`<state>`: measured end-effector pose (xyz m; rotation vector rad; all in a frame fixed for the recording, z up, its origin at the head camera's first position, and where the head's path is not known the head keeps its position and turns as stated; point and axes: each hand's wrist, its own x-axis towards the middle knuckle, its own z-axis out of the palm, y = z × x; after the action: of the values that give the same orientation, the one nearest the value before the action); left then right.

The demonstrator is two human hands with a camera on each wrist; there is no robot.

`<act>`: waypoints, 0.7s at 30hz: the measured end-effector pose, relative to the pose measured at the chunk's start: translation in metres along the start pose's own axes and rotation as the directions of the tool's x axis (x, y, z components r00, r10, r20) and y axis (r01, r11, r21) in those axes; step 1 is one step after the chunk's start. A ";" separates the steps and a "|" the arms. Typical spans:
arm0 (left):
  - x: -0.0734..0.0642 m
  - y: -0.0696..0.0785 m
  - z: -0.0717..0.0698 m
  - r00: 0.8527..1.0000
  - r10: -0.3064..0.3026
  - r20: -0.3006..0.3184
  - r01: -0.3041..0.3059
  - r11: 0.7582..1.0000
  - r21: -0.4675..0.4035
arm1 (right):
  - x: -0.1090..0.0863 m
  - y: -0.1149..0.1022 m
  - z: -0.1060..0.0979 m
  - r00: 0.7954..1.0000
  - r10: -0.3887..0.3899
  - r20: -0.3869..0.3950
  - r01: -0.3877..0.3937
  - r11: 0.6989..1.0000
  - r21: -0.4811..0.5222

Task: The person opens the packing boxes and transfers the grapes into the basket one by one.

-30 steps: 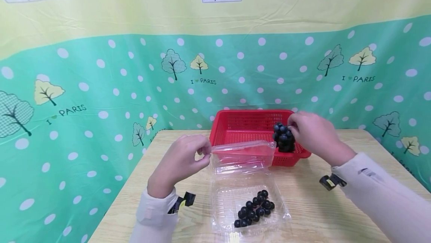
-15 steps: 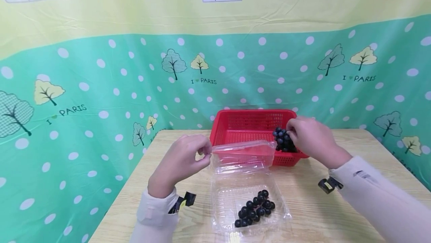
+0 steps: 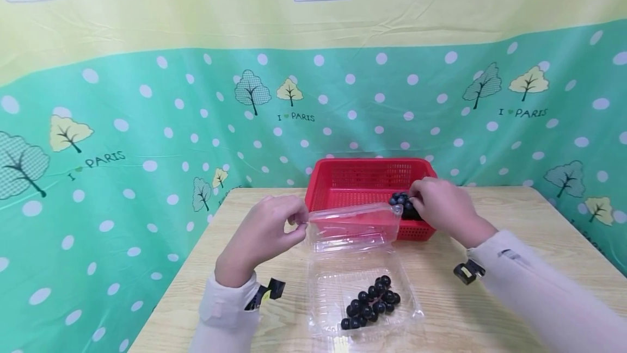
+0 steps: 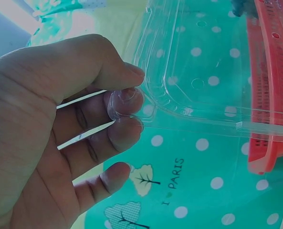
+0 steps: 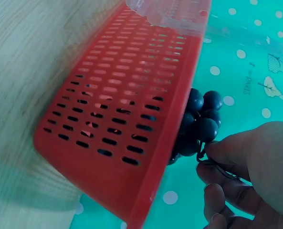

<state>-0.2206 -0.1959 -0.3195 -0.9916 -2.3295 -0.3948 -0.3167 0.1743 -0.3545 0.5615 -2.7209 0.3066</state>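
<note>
Grapes (image 3: 399,199) sit right of centre in the head view, partly inside the red basket (image 3: 372,173), just left of the nearer right hand (image 3: 444,207), which pinches their stem; lower left and well apart, the left hand (image 3: 262,231) pinches the clear lid (image 3: 352,229) by its corner.

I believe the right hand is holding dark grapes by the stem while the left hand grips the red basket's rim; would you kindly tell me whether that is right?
Not quite: the left wrist view shows the left hand holding a corner of the clear plastic lid, not the red basket. The right hand is indeed holding dark grapes by the stem.
</note>
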 end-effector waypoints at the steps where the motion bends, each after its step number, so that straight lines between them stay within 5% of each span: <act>1: 0.000 0.000 0.000 1.000 0.000 -0.001 0.000 1.000 -0.001 | 0.000 -0.001 0.002 1.000 0.002 0.006 -0.002 1.000 0.003; 21: -0.001 0.001 -0.002 1.000 -0.016 0.002 0.016 1.000 -0.020 | -0.003 -0.003 0.038 0.993 0.068 0.094 -0.078 0.990 0.114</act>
<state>-0.2189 -0.1971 -0.3181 -0.9831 -2.3411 -0.4246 -0.3237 0.1620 -0.3902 0.5197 -2.8286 0.4742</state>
